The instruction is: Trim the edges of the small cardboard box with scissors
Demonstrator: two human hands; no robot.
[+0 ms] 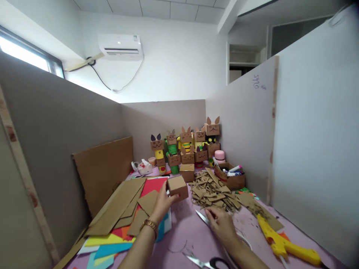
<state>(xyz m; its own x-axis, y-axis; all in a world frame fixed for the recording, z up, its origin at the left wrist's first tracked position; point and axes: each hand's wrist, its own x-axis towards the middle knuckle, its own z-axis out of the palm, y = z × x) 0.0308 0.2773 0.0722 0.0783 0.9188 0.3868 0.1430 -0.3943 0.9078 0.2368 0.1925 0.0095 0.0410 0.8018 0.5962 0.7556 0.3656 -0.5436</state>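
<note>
A small cardboard box (177,187) is gripped in my left hand (166,200), thumb on its near side and fingers behind. The box is raised just above the table. My right hand (220,221) is closed in a pinch near the pile of cardboard scraps (209,191); whatever is between the fingertips is too small to make out. Partly hidden beneath that hand are scissors with a pale handle, their blade (202,216) pointing away from me. Closer to me lie black-handled scissors (206,262). Another closed cardboard box (187,172) stands behind the held one.
Cardboard sheets (117,207) and coloured paper (109,248) cover the left side. Cardboard animal figures (185,137) stand stacked at the back. To the right are a box of markers (235,181) and a yellow glue gun (283,244). Partition walls (244,130) enclose the table.
</note>
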